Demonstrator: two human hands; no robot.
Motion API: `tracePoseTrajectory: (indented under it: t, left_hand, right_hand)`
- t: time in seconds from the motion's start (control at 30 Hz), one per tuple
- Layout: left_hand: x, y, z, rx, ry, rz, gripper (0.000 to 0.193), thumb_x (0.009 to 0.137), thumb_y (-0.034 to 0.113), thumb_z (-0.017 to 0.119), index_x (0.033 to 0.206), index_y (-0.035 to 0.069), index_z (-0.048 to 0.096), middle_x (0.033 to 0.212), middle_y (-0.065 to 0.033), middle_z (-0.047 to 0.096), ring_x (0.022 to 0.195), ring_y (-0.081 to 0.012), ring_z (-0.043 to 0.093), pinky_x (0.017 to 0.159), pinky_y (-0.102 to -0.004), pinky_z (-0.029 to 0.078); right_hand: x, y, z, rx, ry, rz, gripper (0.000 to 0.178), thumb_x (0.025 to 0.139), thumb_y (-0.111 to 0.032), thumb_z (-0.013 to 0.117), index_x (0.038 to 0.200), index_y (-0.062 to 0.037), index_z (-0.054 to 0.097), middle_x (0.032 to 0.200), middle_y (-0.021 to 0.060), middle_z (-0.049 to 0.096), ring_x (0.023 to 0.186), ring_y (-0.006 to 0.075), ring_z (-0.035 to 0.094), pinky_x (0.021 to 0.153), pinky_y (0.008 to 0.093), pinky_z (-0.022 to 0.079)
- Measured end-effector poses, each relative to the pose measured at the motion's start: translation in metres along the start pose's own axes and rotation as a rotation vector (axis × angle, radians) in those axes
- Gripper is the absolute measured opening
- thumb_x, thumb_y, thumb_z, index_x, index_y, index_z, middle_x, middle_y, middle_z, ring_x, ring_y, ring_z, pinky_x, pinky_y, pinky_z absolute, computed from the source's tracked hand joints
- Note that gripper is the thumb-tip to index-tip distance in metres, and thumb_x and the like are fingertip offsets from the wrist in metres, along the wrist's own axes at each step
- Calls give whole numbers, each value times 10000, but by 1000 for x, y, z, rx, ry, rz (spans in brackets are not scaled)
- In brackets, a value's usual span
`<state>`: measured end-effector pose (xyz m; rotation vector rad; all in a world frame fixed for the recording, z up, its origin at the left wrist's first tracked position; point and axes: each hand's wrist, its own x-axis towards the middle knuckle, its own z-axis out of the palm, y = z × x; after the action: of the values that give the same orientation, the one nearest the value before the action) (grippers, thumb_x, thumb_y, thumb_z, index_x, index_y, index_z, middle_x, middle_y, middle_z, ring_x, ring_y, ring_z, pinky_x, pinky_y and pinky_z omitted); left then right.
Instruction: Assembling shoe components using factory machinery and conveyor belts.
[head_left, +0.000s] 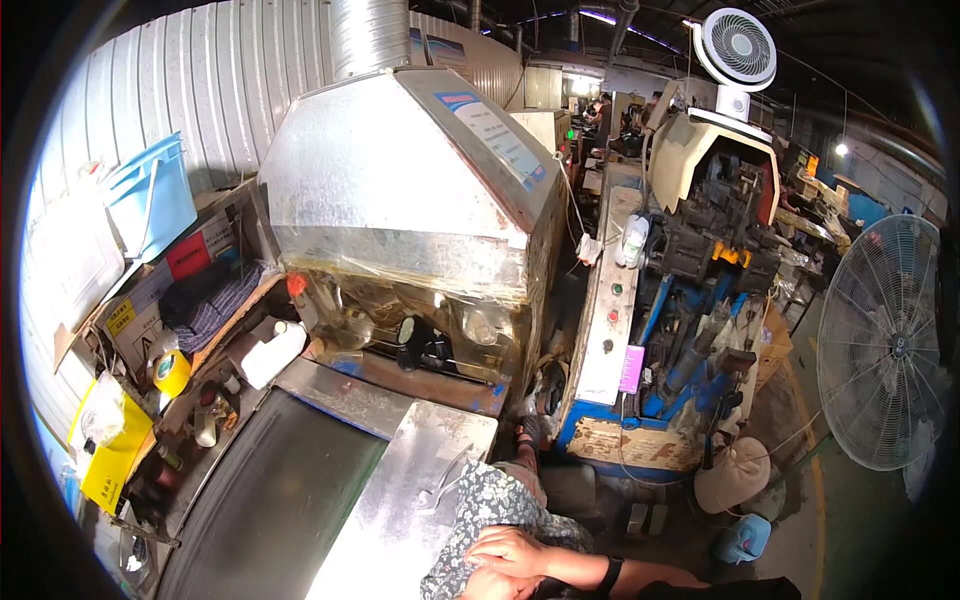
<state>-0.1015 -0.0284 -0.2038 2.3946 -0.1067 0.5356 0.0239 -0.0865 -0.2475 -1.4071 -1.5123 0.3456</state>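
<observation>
Touching dark, white-flowered cloth [492, 497], right hand [508, 550] overlaps left hand [494, 584]; I cannot tell their 2 grips.

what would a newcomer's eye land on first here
Probably the big silver metal hood at upper centre, with the dark, smooth belt in front of it at lower left. Next, the large round fan in its wire cage at the right edge. At the bottom, the person's hands stand out, one over the other against flower-patterned cloth.
</observation>
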Motion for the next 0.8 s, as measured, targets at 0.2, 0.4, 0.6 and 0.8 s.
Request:
tracePoseTrajectory:
  t: [0.2, 0.4, 0.6, 0.8]
  left_hand:
    - [1, 7, -12, -1, -27, 26, 143, 794, 222, 707, 818, 84, 736, 746, -132, 669, 696, -338, 628, 691, -469, 490]
    - [-13, 20, -34, 16, -95, -3, 151, 797, 214, 703, 844, 75, 738, 761, -142, 672, 711, -348, 632, 703, -467, 495]
    - [11, 13, -24, -13, -260, 144, 160, 800, 207, 699, 866, 67, 740, 774, -151, 674, 723, -357, 636, 713, -466, 499]
    - [-5, 18, -24, 101, -260, 47, 186, 798, 184, 693, 910, 43, 740, 845, -190, 681, 848, -392, 640, 815, -494, 490]
  right_hand:
    - [1, -8, -2, -35, 19, -14, 189, 932, -123, 614, 1043, -14, 721, 1018, 107, 720, 936, 269, 651, 843, 355, 523]
    - [10, -16, 11, 18, 4, -34, 170, 942, -123, 617, 1007, -6, 722, 1003, 109, 718, 912, 268, 652, 817, 360, 521]
    - [-5, 6, -3, -31, 137, 4, 163, 939, -113, 618, 988, -1, 725, 959, 115, 723, 886, 273, 656, 799, 366, 525]
    - [5, 3, 7, 4, 107, -94, 149, 930, -99, 629, 971, 9, 723, 937, 123, 721, 878, 291, 659, 790, 377, 530]
